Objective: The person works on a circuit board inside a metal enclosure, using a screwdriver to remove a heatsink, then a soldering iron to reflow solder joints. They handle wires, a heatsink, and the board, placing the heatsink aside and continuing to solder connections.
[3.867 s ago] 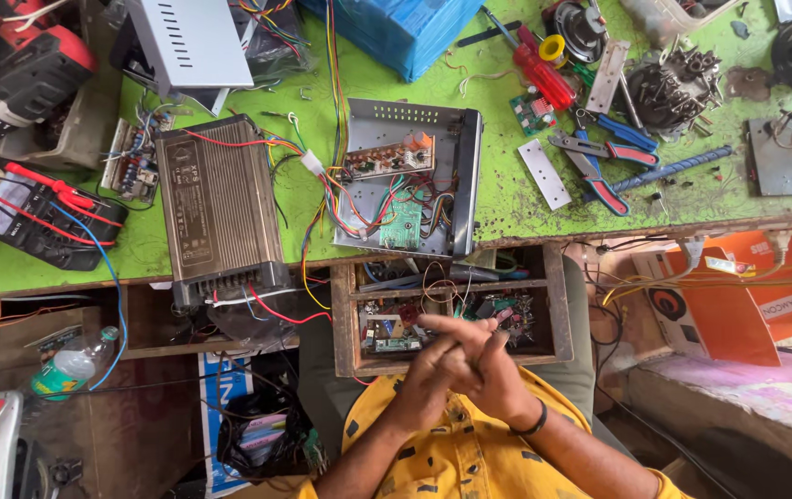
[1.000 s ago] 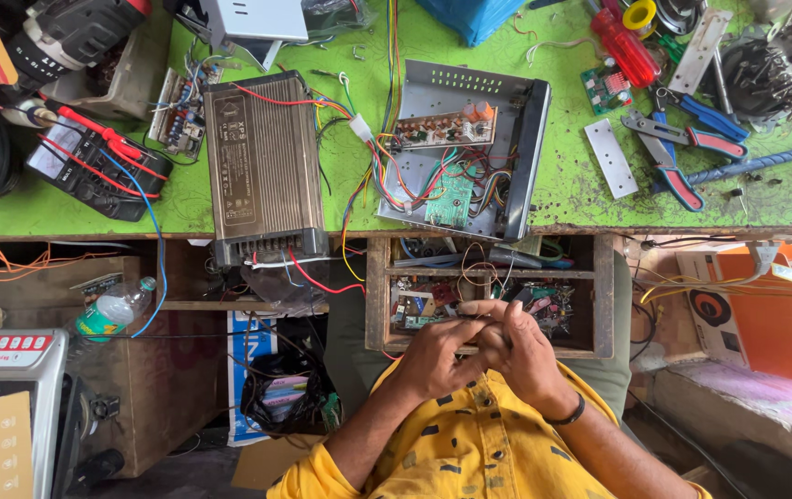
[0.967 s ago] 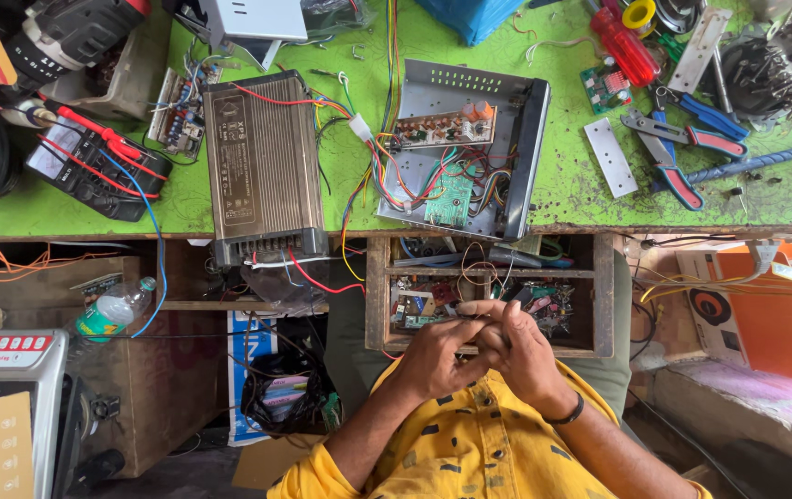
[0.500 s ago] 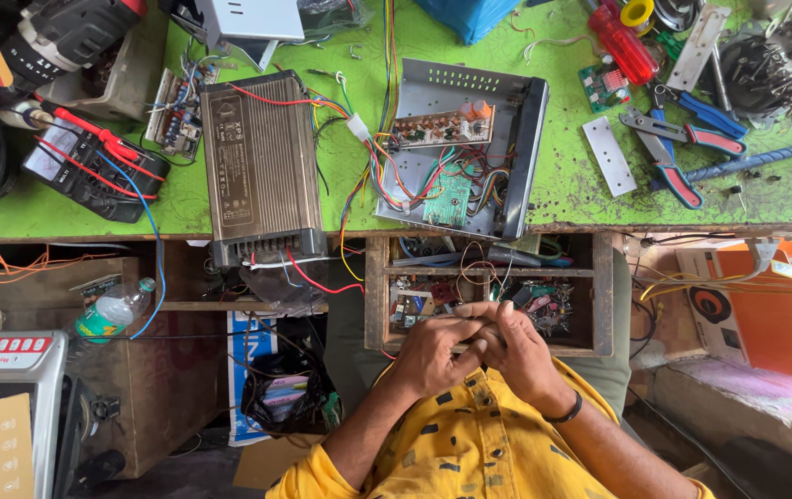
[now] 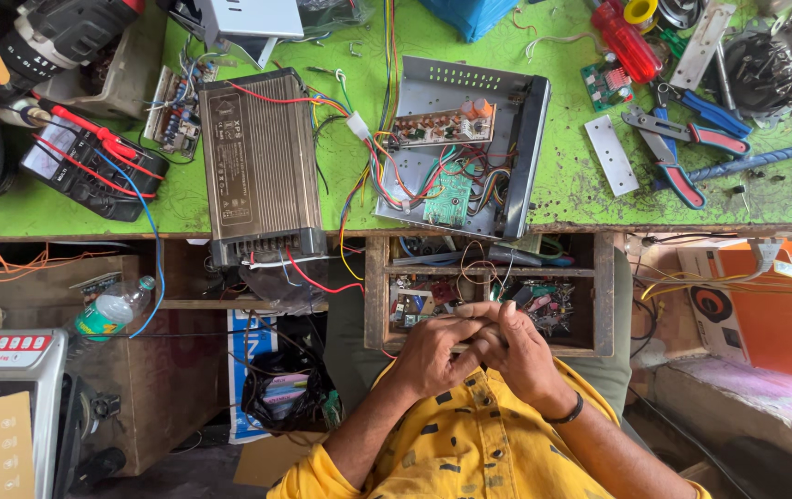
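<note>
The left hand [image 5: 433,351] and right hand [image 5: 520,356] were clasped together, holding nothing visible, just below the open wooden drawer [image 5: 604,277] of small electronic parts, against the yellow shirt [image 5: 470,453].

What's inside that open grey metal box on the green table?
Inside the open grey metal box sit a brown circuit board, a small green circuit board and tangled coloured wires. Whatever lies beneath the boards is covered.
</note>
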The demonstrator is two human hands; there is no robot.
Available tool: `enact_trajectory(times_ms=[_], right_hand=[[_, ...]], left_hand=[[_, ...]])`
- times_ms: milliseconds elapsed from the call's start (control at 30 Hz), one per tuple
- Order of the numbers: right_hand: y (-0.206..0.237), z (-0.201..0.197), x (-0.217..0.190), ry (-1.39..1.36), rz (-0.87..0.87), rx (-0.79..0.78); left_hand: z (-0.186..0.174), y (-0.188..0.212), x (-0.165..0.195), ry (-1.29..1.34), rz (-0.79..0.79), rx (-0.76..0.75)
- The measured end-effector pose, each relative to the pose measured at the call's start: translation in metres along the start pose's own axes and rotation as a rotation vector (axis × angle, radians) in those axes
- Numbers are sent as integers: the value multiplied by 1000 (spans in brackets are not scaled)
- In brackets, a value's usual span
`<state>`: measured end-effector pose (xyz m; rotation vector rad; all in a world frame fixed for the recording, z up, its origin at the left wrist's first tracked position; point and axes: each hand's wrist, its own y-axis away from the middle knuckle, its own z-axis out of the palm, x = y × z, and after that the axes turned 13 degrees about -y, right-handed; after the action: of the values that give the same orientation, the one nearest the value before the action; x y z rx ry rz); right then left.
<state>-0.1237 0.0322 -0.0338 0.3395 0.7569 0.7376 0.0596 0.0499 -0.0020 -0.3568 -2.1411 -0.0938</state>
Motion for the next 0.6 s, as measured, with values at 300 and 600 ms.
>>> enact_trajectory(times_ms=[300, 600], right_hand=[[0, -2, 5, -1, -87, -100], [0, -1, 4, 57, -80, -46]], left_hand=[[-1, 0, 2, 3, -30, -7], [-3, -1, 3, -3, 6, -5]])
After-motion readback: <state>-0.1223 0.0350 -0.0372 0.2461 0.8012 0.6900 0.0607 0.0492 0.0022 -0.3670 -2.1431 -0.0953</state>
